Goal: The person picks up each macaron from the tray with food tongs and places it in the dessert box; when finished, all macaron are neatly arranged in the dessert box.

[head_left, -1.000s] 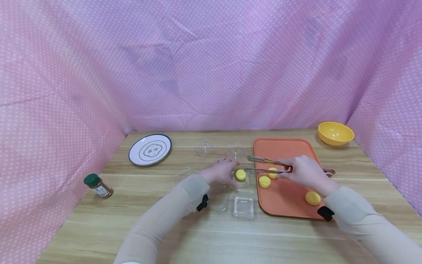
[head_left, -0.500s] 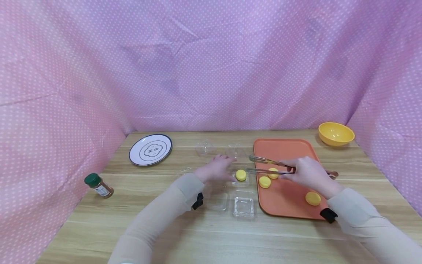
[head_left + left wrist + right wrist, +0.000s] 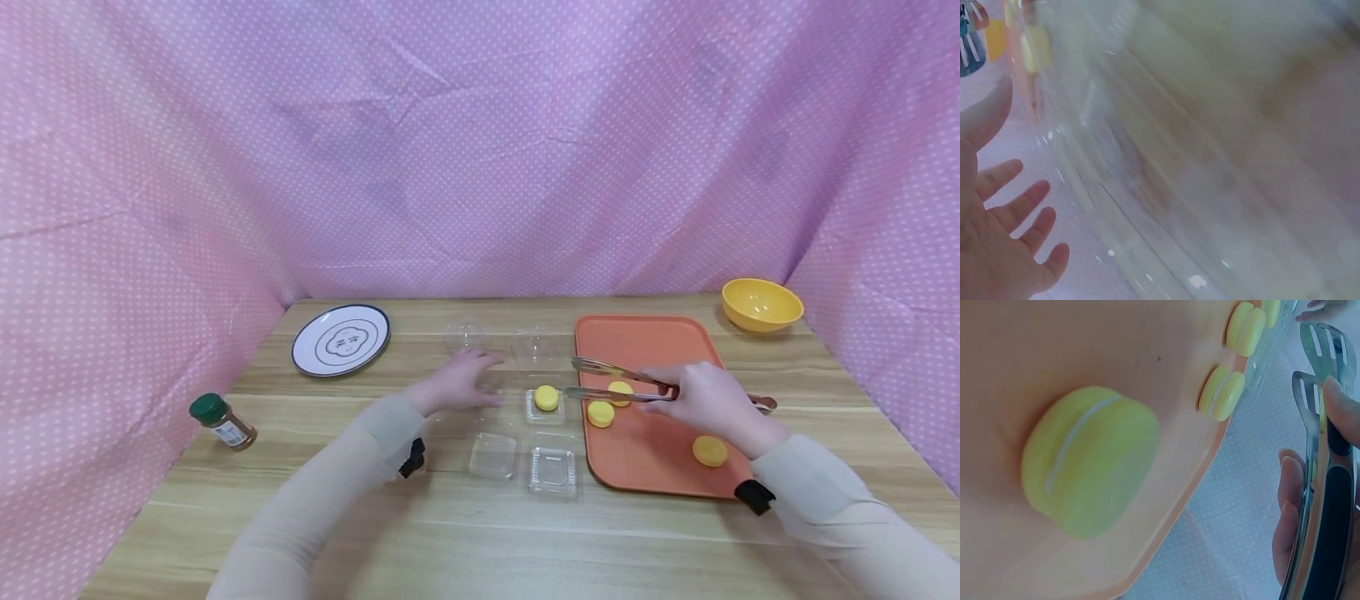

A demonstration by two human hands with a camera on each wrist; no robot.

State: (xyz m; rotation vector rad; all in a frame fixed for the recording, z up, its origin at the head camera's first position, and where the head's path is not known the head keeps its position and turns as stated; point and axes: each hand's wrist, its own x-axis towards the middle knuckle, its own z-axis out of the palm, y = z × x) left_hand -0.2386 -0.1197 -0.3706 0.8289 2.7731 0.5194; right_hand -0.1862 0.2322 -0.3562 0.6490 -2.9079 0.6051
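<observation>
My right hand [image 3: 708,400] grips metal tongs [image 3: 626,396] above the orange tray [image 3: 651,337], with the tong arms spread and nothing between their tips. Just left of the tips, a yellow macaron [image 3: 547,397] sits in a small clear plastic box. Two yellow macarons lie near the tray's left edge, and another macaron [image 3: 1094,462] looms close in the right wrist view. Left of the boxed macaron is my left hand [image 3: 459,381], held over clear plastic boxes. Its fingers [image 3: 1025,203] are apart and hold nothing in the left wrist view.
More clear boxes stand on the wooden table, including a box [image 3: 552,471] at the front and a box [image 3: 536,348] behind. A white plate [image 3: 341,340] and a green-capped jar [image 3: 223,422] are at left. A yellow bowl [image 3: 762,305] stands back right.
My left hand has drawn away to the left from the box with the macaron. My right hand has shifted slightly right with the tongs.
</observation>
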